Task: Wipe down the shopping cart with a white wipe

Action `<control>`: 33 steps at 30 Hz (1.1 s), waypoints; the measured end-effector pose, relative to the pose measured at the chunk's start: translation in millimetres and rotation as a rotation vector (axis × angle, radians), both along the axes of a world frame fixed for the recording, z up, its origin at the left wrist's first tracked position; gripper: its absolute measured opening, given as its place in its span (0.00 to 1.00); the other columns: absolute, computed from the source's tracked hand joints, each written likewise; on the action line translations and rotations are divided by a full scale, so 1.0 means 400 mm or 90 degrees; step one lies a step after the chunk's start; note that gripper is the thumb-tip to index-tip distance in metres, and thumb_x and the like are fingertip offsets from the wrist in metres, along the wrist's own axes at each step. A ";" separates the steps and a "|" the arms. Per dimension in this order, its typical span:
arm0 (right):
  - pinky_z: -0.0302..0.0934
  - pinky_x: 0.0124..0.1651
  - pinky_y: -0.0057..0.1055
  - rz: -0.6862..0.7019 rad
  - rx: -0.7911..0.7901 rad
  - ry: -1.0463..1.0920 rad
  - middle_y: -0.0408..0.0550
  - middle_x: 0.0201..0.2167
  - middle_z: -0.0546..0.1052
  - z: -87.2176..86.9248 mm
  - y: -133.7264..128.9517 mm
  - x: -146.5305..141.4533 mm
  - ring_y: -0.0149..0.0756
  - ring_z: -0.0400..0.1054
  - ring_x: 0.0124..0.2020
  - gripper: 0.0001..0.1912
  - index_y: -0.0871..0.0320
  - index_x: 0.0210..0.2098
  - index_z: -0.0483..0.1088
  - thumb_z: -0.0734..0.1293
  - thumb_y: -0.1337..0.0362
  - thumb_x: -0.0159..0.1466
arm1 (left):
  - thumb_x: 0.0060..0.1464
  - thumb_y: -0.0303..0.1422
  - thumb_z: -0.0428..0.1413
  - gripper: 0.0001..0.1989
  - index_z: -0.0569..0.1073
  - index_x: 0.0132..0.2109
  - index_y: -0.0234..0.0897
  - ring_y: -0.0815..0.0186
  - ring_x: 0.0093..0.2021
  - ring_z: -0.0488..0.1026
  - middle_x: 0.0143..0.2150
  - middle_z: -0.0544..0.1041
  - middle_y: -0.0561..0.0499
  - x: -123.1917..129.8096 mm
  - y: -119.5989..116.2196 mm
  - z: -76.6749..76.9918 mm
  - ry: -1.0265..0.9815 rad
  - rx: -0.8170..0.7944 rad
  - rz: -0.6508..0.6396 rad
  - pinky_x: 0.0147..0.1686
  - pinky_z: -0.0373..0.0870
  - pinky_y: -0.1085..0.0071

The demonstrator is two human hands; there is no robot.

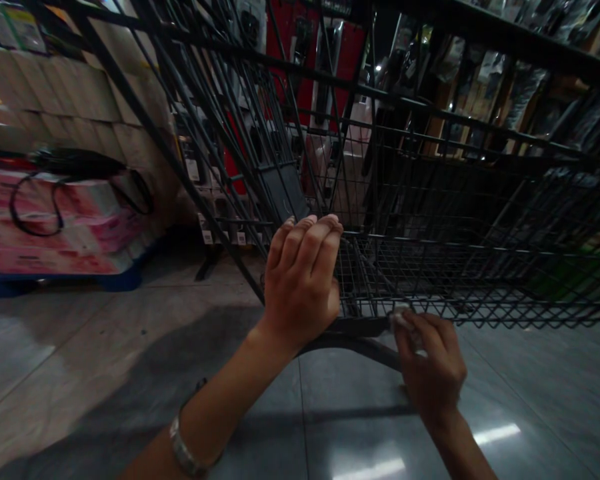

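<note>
A black wire shopping cart (430,307) fills the upper right of the head view, its basket side facing me. My left hand (303,280) is closed over the basket's lower corner, fingers curled onto the wires; a metal watch band (183,443) circles that wrist. Lower and to the right, my right hand (433,367) pinches a small whitish crumpled wipe (405,320), of cloth or tissue, I cannot tell which. It touches, or is close against, the dark frame bar (355,325) under the basket. The fingertips of my left hand partly hide a grey panel (283,190) on the cart.
Pink packs (55,227) are stacked on a blue pallet (120,279) at left, with a black bag (80,163) on top. Pale wrapped packs (65,87) rise behind. Shelves of packaged goods (325,67) stand beyond the cart. The tiled floor (260,433) reflects lights.
</note>
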State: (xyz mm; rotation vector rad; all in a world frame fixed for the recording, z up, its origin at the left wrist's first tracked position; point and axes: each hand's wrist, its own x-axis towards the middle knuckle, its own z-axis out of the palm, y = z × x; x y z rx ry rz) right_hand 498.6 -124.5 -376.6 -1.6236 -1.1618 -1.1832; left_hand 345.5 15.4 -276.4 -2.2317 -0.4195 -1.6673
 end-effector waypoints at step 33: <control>0.71 0.43 0.36 0.182 -0.112 0.051 0.50 0.39 0.73 -0.011 0.106 -0.127 0.36 0.71 0.42 0.13 0.56 0.41 0.69 0.60 0.76 0.62 | 0.48 0.22 0.48 0.26 0.66 0.56 0.33 0.59 0.57 0.67 0.54 0.74 0.45 -0.001 0.000 0.000 0.005 -0.012 -0.018 0.62 0.56 0.59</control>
